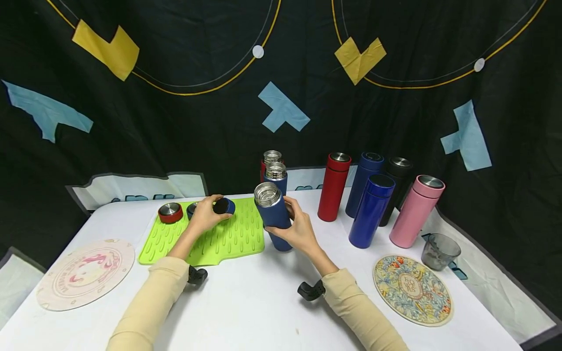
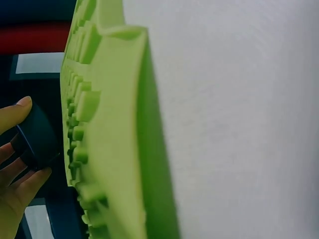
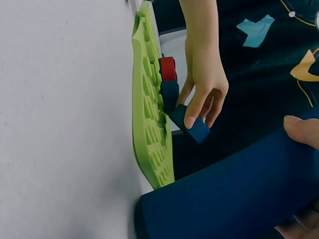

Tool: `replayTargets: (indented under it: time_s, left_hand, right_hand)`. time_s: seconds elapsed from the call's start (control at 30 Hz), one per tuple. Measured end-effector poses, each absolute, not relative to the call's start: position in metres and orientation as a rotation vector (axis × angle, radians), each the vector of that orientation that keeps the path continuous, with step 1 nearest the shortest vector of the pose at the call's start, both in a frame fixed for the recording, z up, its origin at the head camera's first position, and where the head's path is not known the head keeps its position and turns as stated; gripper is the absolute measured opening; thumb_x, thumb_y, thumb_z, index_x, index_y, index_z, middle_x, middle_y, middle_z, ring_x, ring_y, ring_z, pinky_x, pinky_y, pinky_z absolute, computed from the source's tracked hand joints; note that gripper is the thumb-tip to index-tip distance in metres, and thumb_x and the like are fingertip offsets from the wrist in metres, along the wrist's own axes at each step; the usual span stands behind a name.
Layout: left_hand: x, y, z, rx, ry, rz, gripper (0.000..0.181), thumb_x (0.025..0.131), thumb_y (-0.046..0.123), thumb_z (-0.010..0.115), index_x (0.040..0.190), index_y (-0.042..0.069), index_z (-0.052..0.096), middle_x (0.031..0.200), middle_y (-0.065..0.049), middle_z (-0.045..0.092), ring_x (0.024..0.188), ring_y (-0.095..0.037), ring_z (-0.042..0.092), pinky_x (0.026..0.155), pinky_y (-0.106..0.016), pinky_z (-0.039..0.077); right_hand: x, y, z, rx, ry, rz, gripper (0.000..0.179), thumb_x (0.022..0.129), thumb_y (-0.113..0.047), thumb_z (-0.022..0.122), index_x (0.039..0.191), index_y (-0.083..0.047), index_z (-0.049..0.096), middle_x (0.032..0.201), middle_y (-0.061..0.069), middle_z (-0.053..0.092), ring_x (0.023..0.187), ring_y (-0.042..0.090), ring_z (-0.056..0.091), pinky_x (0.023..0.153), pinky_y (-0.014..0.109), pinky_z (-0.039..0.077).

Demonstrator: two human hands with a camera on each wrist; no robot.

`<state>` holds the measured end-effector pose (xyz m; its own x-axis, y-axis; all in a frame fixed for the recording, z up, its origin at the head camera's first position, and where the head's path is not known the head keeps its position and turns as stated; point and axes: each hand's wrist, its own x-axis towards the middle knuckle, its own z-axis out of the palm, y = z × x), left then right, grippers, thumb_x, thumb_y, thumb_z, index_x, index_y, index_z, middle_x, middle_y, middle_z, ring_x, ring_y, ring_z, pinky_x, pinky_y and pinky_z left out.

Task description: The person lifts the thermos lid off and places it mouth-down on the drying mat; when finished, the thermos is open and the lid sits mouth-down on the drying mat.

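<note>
My left hand pinches a dark blue bottle lid between thumb and fingers, tilted on its side over the green drying mat. Beside that hand on the mat sit a red lid with a steel top and another blue lid, partly hidden in the head view. My right hand grips a lidless blue thermos bottle, its steel mouth leaning toward the left. Whether its base touches the table I cannot tell. Behind it stand an uncapped blue bottle and an uncapped red bottle.
On the right stand capped bottles: red, blue, shiny blue, black and pink. A clear cup and a patterned round mat lie nearer. A pink round mat is at left.
</note>
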<state>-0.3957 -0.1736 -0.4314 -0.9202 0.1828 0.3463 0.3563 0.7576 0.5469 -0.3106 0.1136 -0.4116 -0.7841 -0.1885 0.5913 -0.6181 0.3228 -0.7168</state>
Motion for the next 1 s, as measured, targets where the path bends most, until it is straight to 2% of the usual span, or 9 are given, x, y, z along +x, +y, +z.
replayTargets:
  time_s: [0.2,0.3,0.5,0.7,0.87,1.0]
  left_hand:
    - [-0.401,-0.172,-0.435,-0.356,-2.718,-0.903,0.070,0.079,0.021,0.080,0.134,-0.008,0.048,0.134,-0.031,0.048,0.122,-0.047,0.046,0.100,-0.059,0.038]
    - [-0.403,-0.170,-0.436,-0.312,-2.740,-0.894,0.070,0.080,0.021,0.080,0.135,-0.007,0.047,0.134,-0.032,0.048,0.121,-0.048,0.046,0.099,-0.060,0.038]
    - [-0.404,-0.166,-0.432,-0.263,-2.784,-0.869,0.069,0.082,0.021,0.078,0.136,-0.007,0.045,0.132,-0.033,0.048,0.120,-0.049,0.046,0.099,-0.064,0.034]
    - [-0.405,-0.164,-0.431,-0.232,-2.803,-0.860,0.069,0.082,0.021,0.077,0.136,-0.006,0.045,0.131,-0.033,0.049,0.118,-0.049,0.048,0.096,-0.060,0.040]
    - [-0.408,-0.161,-0.431,-0.222,-2.822,-0.850,0.069,0.083,0.021,0.076,0.137,-0.007,0.044,0.133,-0.033,0.046,0.119,-0.049,0.047,0.095,-0.057,0.043]
    - [-0.409,-0.159,-0.431,-0.220,-2.834,-0.841,0.070,0.084,0.021,0.076,0.138,-0.007,0.043,0.134,-0.034,0.045,0.119,-0.050,0.046,0.095,-0.058,0.043]
  right_hand:
    - [-0.313,0.112,-0.418,0.628,-2.138,1.561,0.082,0.070,-0.010,0.087,0.137,-0.006,0.041,0.126,0.015,0.061,0.115,0.027,0.060,0.098,0.046,0.046]
    - [-0.314,0.110,-0.420,0.597,-2.132,1.577,0.083,0.070,-0.005,0.086,0.138,-0.001,0.039,0.126,0.020,0.060,0.115,0.032,0.059,0.098,0.047,0.046]
    - [-0.293,0.102,-0.399,0.559,-2.095,1.579,0.076,0.072,0.000,0.083,0.134,0.008,0.039,0.124,0.026,0.059,0.113,0.036,0.060,0.096,0.047,0.048]
    - [-0.298,0.099,-0.406,0.527,-2.045,1.646,0.079,0.072,0.000,0.083,0.137,0.006,0.038,0.126,0.025,0.058,0.115,0.035,0.059,0.097,0.047,0.047]
    - [-0.317,0.101,-0.429,0.497,-2.042,1.639,0.084,0.072,-0.010,0.086,0.140,-0.002,0.037,0.129,0.020,0.058,0.117,0.030,0.058,0.098,0.046,0.046]
    - [-0.319,0.103,-0.432,0.449,-2.064,1.596,0.084,0.072,-0.021,0.087,0.141,-0.006,0.039,0.130,0.016,0.058,0.118,0.027,0.058,0.097,0.045,0.047]
